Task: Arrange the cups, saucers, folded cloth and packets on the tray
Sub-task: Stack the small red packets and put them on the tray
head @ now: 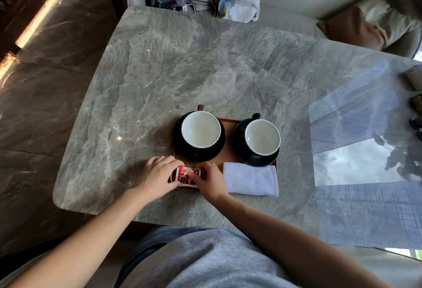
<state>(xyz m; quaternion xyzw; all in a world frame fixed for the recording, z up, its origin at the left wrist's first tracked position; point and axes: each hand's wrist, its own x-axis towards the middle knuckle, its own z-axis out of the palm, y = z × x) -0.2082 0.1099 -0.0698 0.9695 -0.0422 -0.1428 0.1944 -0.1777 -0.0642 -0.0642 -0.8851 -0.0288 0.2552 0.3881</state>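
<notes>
On the tabletop (159, 70): brown tray (227, 125), the landmark.
Cups: two, white inside, each on a black saucer, left cup (201, 129) and right cup (262, 136) at the tray's far side.
Cloth (250, 179): white, folded, tray's near right corner.
Packets (187, 174): red, tray's near left corner.
Hands: left hand (159, 173) and right hand (211, 181) pinch the packets from either side.

Black saucers (198, 150), white cloth (250, 179), red-black packets (187, 174), grey-veined table (182, 63)

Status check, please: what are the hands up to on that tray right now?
Both hands, left and right, on the red packets at the tray front corner. Cups, saucers, cloth already on tray. Nothing in the way.
</notes>
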